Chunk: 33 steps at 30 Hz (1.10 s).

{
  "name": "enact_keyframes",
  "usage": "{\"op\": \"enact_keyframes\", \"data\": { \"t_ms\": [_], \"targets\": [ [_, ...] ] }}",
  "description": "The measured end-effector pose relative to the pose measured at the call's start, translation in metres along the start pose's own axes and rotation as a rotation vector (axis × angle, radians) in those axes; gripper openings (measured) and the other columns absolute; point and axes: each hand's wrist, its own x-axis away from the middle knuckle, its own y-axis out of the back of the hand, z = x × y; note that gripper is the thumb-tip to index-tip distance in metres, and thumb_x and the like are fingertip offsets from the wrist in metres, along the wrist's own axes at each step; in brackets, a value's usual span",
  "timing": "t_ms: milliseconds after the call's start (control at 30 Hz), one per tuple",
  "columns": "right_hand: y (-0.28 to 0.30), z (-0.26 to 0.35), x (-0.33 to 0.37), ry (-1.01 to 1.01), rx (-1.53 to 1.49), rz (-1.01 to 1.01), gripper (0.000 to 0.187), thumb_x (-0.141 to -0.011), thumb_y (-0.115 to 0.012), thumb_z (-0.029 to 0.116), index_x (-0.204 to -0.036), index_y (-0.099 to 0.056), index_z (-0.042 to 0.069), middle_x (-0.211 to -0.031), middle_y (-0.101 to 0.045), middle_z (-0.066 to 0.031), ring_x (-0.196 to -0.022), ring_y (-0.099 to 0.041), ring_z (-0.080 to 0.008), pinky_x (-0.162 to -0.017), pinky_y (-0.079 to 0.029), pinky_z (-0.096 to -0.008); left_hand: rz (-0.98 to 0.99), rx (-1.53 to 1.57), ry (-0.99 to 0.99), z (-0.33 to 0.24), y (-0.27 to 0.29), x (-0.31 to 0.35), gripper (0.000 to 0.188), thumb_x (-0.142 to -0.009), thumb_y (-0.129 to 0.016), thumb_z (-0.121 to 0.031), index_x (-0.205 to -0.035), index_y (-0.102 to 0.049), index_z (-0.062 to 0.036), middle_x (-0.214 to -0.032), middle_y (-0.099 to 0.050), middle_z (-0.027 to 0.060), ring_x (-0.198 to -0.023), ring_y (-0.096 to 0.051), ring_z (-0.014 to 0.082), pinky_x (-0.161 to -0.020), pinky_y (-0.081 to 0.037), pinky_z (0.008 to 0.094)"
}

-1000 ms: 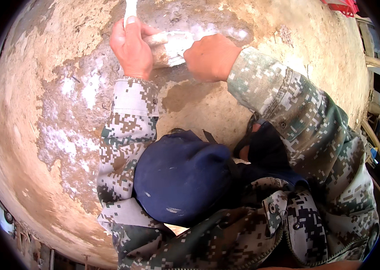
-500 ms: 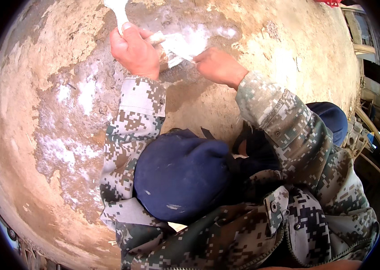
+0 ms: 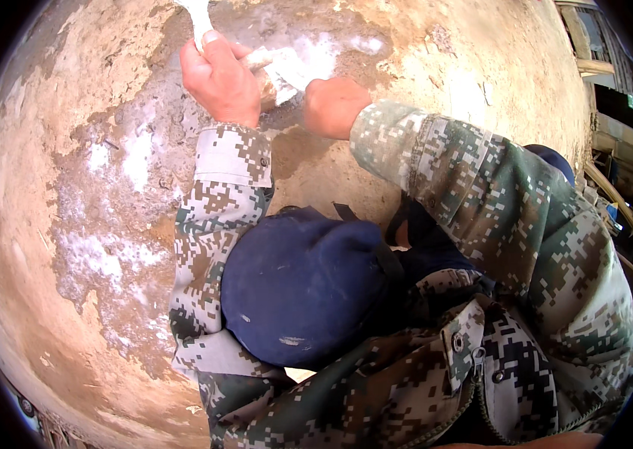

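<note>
With my left hand (image 3: 220,84) curled round a white handle (image 3: 199,21), I should brace the white-coated piece (image 3: 281,84) just right of it; my closed right hand (image 3: 337,107), its hold unclear, should press lightly.

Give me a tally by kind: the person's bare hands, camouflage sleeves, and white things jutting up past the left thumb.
Bare hands: 2 (left hand, right hand)
Camouflage sleeves: 2 (left sleeve, right sleeve)
White things past the left thumb: 1 (white strip)
Total: 5
</note>
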Motion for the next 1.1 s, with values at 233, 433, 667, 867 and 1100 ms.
{"op": "enact_keyframes", "data": {
  "t_ms": [233, 433, 667, 867, 1100],
  "targets": [
    [0.0, -0.016, 0.01, 0.17, 0.123, -0.059, 0.03, -0.081, -0.06, 0.013, -0.107, -0.07, 0.001, -0.103, -0.073, -0.019, -0.1, -0.07, -0.0351, -0.084, -0.056, -0.0436, 0.042, -0.05, -0.009, -0.003, -0.009, -0.003, 0.032, -0.1, -0.048, -0.027, -0.089, -0.057, 0.0017, -0.066, -0.064, 0.0068, -0.065, -0.057, 0.0177, -0.065, -0.046, 0.0341],
    [0.0, -0.057, 0.012, 0.416, 0.326, -0.216, 0.029, -0.081, -0.061, 0.013, -0.106, -0.067, -0.002, -0.093, -0.07, -0.0246, -0.094, -0.07, -0.0374, -0.081, -0.056, -0.0446, 0.024, -0.082, -0.013, 0.003, -0.005, -0.009, 0.034, -0.099, -0.047, -0.029, -0.087, -0.058, 0.0011, -0.068, -0.064, 0.008, -0.069, -0.057, 0.0196, -0.071, -0.045, 0.0357],
    [0.056, -0.015, 0.004, 0.093, 0.129, 0.114, 0.031, -0.081, -0.055, 0.009, -0.106, -0.066, -0.005, -0.1, -0.071, -0.0242, -0.098, -0.069, -0.039, -0.085, -0.055, -0.0462, 0.038, -0.143, -0.004, 0.0, -0.004, -0.017, 0.033, -0.1, -0.047, -0.028, -0.087, -0.058, 0.0002, -0.069, -0.063, 0.0069, -0.068, -0.057, 0.0179, -0.069, -0.045, 0.0346],
    [0.03, -0.022, -0.021, 0.118, 0.121, 0.031, 0.034, -0.083, -0.059, 0.014, -0.112, -0.07, 0.002, -0.11, -0.071, -0.0201, -0.102, -0.07, -0.0358, -0.086, -0.056, -0.0439, 0.066, -0.132, 0.006, 0.003, 0.0, -0.021, 0.029, -0.101, -0.05, -0.024, -0.091, -0.059, 0.0018, -0.071, -0.064, 0.0063, -0.061, -0.051, 0.0113, -0.057, -0.042, 0.0279],
    [0.036, -0.061, -0.054, 0.373, 0.103, 0.013, 0.048, -0.08, -0.06, 0.009, -0.127, -0.067, 0.01, -0.115, -0.071, -0.0182, -0.109, -0.066, -0.0337, -0.094, -0.053, -0.0397, 0.1, -0.146, -0.009, 0.007, -0.002, -0.024, 0.028, -0.101, -0.049, -0.024, -0.09, -0.058, 0.0004, -0.067, -0.062, 0.0042, -0.064, -0.054, 0.014, -0.065, -0.044, 0.0316]
  ]
}}
